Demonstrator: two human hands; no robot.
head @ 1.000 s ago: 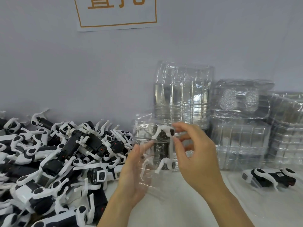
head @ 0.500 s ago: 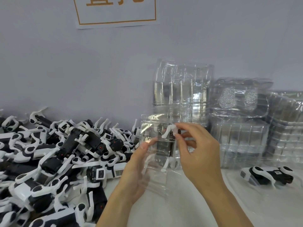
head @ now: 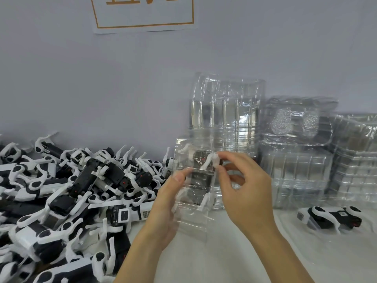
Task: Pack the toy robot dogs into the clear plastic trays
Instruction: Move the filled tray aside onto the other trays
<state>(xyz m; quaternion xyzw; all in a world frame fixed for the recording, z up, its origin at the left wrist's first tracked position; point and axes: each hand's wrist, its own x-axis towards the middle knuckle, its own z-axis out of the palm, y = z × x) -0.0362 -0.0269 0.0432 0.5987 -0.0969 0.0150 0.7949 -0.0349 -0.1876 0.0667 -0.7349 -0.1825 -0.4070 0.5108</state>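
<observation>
Where the lower left of the frame fills with a heap of toy robot dogs (head: 67, 193), I see my left hand (head: 167, 207) at centre gripping the clear plastic tray (head: 193, 201) upright by its left edge. A black-and-white dog (head: 201, 176) sits inside it. My right hand (head: 244, 193) pinches that dog's white leg (head: 214, 160). Stacked empty trays (head: 295, 172) stand upper right; another dog (head: 330, 219) lies lower right.

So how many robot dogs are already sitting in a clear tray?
2. One robot dog sits in the clear tray held in both hands; another dog lies in a tray on the table at right. The stacked trays may hide more.
</observation>
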